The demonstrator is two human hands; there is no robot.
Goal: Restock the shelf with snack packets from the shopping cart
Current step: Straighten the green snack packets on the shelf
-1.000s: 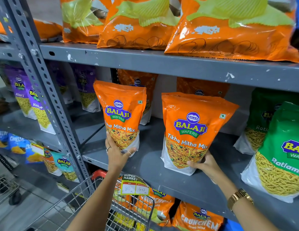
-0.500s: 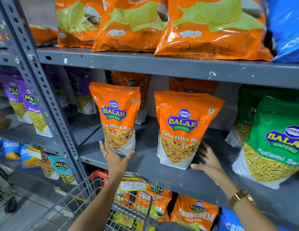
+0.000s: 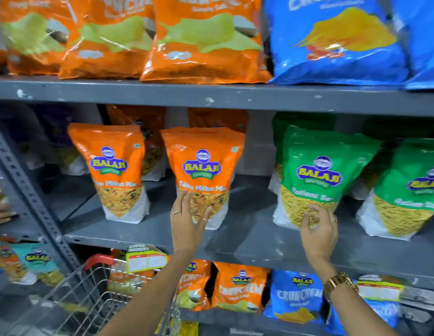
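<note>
- the left hand [image 3: 187, 223] is raised to the middle shelf [image 3: 247, 243], fingers spread open against the lower front of the right-hand orange tikha mitha mix packet [image 3: 202, 170]; it touches the packet but does not close around it.
- the right hand [image 3: 319, 230] has its curled fingers on the bottom of the nearest green ratlami sev packet [image 3: 320, 175]; whether it truly grips is hard to tell.
- both packets stand upright near the shelf's front edge, well apart from each other.
- a second orange packet [image 3: 114, 166] stands upright to the left.
- the wire shopping cart [image 3: 95, 294] sits at lower left, below the shelf; yellow packets [image 3: 187, 328] show at its near right side.
- a gold watch [image 3: 340, 284] is on the right wrist.
</note>
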